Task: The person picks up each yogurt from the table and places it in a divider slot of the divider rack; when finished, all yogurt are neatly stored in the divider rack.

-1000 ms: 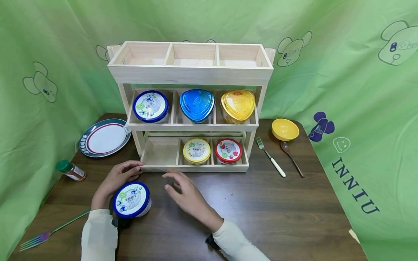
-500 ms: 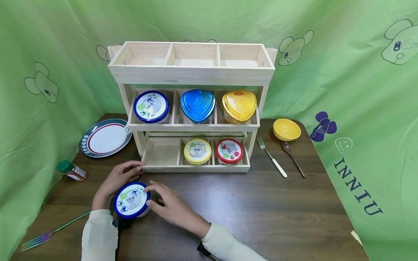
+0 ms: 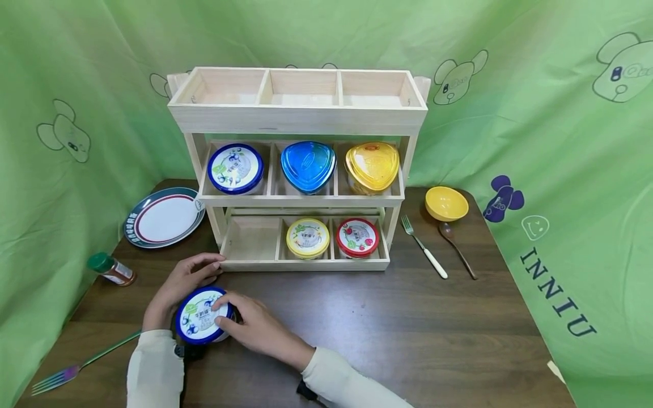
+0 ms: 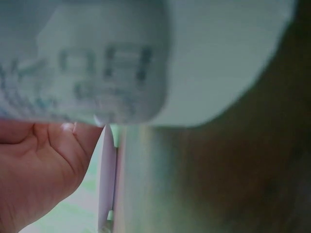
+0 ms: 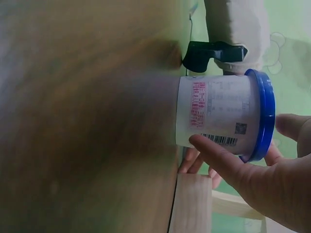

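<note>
A white cup with a blue lid (image 3: 200, 315) stands on the dark wooden table (image 3: 408, 328) in front of a three-tier wooden rack (image 3: 298, 119). My right hand (image 3: 240, 324) grips the cup, fingers over the lid and thumb on its side wall (image 5: 214, 156). My left hand (image 3: 187, 276) lies relaxed just left of and behind the cup, fingertips near the rack's front edge. In the left wrist view the cup (image 4: 121, 58) fills the top, with my palm (image 4: 39, 170) below it. The rack's bottom left compartment (image 3: 252, 238) holds nothing.
The rack holds a yellow-lidded cup (image 3: 308, 238), a red-lidded cup (image 3: 357, 237), another blue-lidded cup (image 3: 236, 168) and blue (image 3: 308, 166) and yellow (image 3: 372, 165) containers. A plate (image 3: 164, 216), spice bottle (image 3: 110, 268) and fork (image 3: 76, 365) lie left; a bowl (image 3: 446, 203), fork (image 3: 423, 246) and spoon (image 3: 457, 246) lie right.
My right hand has moved left from above the table onto the blue-lidded cup and taken hold of it. The left hand has stayed in place.
</note>
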A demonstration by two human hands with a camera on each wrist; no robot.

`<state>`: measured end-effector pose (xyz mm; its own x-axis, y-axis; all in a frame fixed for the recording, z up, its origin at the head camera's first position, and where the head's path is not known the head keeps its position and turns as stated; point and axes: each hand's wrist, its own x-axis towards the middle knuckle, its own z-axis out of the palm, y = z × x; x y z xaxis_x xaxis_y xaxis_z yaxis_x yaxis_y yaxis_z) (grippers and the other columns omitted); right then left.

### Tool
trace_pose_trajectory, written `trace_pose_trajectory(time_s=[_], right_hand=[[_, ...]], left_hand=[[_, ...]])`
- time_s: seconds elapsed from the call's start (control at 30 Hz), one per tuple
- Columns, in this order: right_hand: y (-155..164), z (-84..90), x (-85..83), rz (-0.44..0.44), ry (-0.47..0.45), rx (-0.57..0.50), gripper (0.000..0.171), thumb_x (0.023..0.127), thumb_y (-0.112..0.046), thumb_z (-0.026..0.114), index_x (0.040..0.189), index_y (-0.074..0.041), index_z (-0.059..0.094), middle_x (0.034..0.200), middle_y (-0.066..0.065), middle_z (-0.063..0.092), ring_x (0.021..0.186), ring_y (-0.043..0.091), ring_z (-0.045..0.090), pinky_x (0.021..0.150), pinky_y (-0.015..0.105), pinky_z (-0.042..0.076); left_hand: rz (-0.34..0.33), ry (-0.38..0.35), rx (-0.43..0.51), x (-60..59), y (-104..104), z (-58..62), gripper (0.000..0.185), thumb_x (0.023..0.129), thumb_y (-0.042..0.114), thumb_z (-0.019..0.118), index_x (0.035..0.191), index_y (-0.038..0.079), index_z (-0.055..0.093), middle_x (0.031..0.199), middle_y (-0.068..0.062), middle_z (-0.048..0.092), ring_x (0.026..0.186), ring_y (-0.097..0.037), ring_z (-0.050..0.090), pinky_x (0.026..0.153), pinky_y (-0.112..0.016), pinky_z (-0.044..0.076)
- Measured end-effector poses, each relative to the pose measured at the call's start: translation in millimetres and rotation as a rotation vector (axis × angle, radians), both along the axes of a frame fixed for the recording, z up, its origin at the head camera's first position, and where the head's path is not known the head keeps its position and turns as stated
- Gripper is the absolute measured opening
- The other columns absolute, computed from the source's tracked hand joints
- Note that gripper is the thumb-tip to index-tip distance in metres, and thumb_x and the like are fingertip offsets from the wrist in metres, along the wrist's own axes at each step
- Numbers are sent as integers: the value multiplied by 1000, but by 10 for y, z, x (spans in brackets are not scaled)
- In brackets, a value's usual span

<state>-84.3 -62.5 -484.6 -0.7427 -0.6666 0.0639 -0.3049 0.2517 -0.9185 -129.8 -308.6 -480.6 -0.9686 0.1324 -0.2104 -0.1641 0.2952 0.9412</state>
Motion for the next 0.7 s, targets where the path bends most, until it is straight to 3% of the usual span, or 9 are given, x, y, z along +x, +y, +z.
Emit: trace_pose_trajectory(time_s=[0.13,0.37,0.5,0.6,0.7], right_hand=[[9,-3,4,-4,-32,-18,19,110,-24,65,127,-22,71,138,-10,68,128,2,57,108,25,48],[127,37,-3,13,-118,-96,19,110,-16,60,123,-18,74,133,-9,70,113,2,58,102,25,50],[238,35,7,10,-126,-108,21,112,-18,57,122,-19,75,140,-8,68,119,2,57,106,27,49],[364,17,37,7,-139,-120,24,113,-20,54,120,-19,76,146,-7,66,132,4,55,113,29,46],[511,-7,66,-7,-152,-139,25,113,-20,53,119,-19,77,144,-6,67,137,7,55,115,30,46]], left_hand=[[1,2,-6,1,3,-2,41,116,18,55,146,-10,58,149,-29,55,117,-4,67,102,-33,60],[26,-20,-14,-2,11,7,39,116,15,53,147,-9,58,150,-30,55,118,-8,68,102,-36,60],[30,-27,-33,-6,21,3,39,116,15,53,147,-8,58,150,-30,55,123,-18,68,101,-36,61],[28,-32,-39,-8,26,0,40,116,16,54,147,-8,58,152,-30,54,128,-26,66,102,-35,61],[30,-42,-49,-9,25,6,40,116,16,53,148,-7,58,154,-30,52,132,-31,64,103,-36,60]])
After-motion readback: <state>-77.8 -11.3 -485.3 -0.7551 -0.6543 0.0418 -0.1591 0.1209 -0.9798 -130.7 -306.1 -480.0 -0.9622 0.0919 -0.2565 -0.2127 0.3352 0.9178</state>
